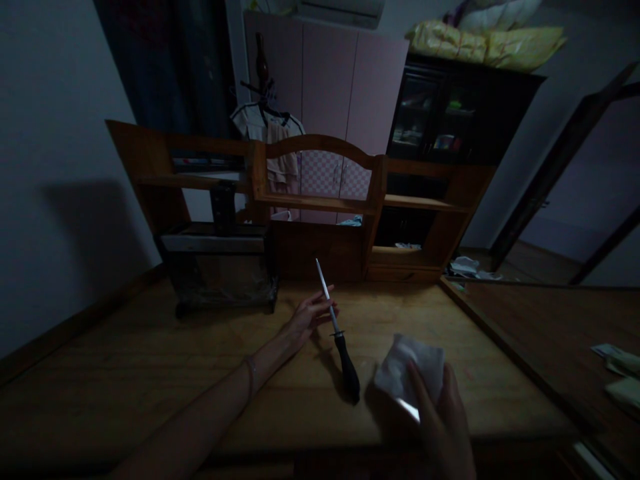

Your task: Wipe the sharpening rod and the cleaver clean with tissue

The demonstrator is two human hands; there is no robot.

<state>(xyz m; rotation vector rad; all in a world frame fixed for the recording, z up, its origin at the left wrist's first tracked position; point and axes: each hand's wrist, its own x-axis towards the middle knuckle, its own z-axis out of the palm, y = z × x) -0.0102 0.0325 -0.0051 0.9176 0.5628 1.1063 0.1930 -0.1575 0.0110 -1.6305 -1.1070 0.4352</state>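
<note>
My left hand (313, 312) reaches in over the wooden desk (200, 373), its fingers closed about the thin metal rod of a sharpening steel (347, 367). The rod points away from me and its black handle slants toward me, with a small guard between them. A shadow lies on the wood beside the handle. Further right, my right hand (443, 413) grips a folded pale cloth (411, 365), thumb on top and fingers mostly hidden behind. A bright white strip shows under the cloth's lower edge; I cannot tell what it is.
A dark metal-framed stand (220, 267) stands at the back left of the desk. Behind runs a wooden shelf unit (320, 203) with a small drawer (403, 274). On the right, a raised wooden edge (500, 347) borders a lower brown surface with folded cloths (625, 390).
</note>
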